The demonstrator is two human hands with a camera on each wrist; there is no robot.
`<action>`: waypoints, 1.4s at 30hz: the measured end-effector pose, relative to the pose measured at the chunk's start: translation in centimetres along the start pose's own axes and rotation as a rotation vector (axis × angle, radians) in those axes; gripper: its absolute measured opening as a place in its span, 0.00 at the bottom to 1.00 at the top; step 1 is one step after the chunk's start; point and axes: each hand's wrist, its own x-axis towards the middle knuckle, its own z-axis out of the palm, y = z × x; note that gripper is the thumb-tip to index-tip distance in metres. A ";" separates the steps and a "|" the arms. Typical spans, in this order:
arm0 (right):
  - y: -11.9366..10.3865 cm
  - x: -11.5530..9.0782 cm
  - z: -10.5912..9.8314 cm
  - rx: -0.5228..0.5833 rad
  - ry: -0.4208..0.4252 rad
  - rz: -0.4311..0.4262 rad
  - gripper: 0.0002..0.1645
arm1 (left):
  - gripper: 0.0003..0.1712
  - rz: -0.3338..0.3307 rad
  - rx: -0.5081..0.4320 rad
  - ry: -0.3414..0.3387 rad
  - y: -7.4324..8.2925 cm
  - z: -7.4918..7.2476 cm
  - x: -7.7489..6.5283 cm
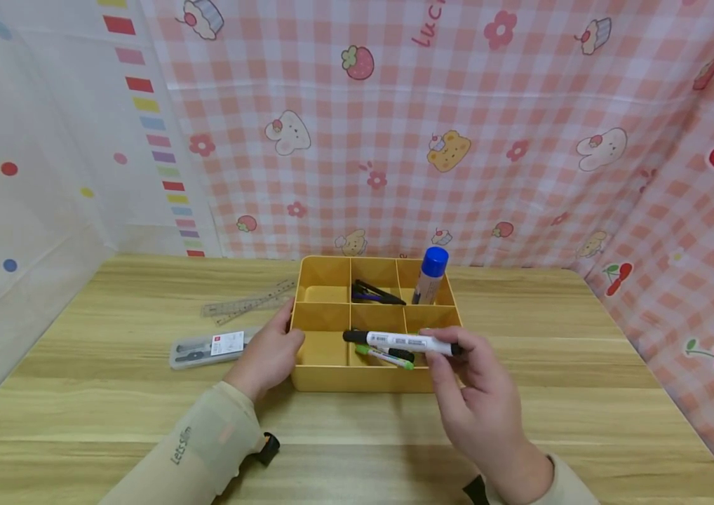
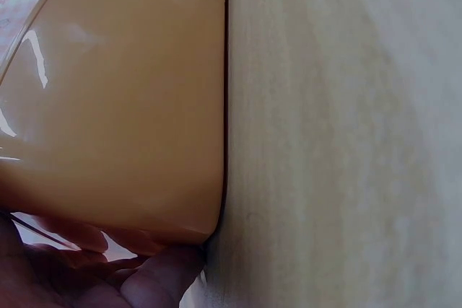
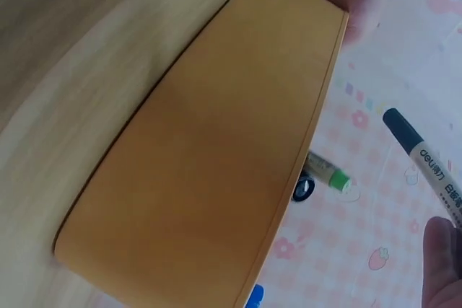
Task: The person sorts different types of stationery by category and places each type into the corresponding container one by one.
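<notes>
A whiteboard marker with a white barrel and black cap (image 1: 404, 341) is pinched between the thumb and fingers of my right hand (image 1: 483, 400), above the front compartments of a yellow divided organizer box (image 1: 363, 380). In the right wrist view the marker (image 3: 433, 171) lies tilted beyond the box's rim. My left hand (image 1: 271, 354) grips the box's left side, its thumb at the rim. A green-capped marker (image 1: 388, 357) and a black-ended item rest in the front part, partly hidden. At the back stand a blue-capped glue stick (image 1: 430, 275), right, and dark pens (image 1: 377, 292), middle.
Left of the box, two clear rulers (image 1: 246, 304) lie crossed on the wooden table (image 1: 559, 393). A clear case (image 1: 205, 348) with compass-like tools lies in front of them, close to my left hand. Patterned cloth (image 1: 344, 140) hangs behind the table.
</notes>
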 end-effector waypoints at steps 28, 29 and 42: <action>1.4 0.8 -0.3 -0.419 -0.075 0.017 0.17 | 0.42 0.013 -0.012 -0.008 0.1 0.0 -0.2; 1.5 0.8 -0.2 -0.428 -0.088 0.019 0.17 | 0.42 0.012 -0.013 -0.008 0.1 0.0 -0.2; 1.9 0.4 0.4 -0.500 -0.230 0.080 0.19 | 0.42 0.000 -0.014 -0.012 0.1 0.0 0.0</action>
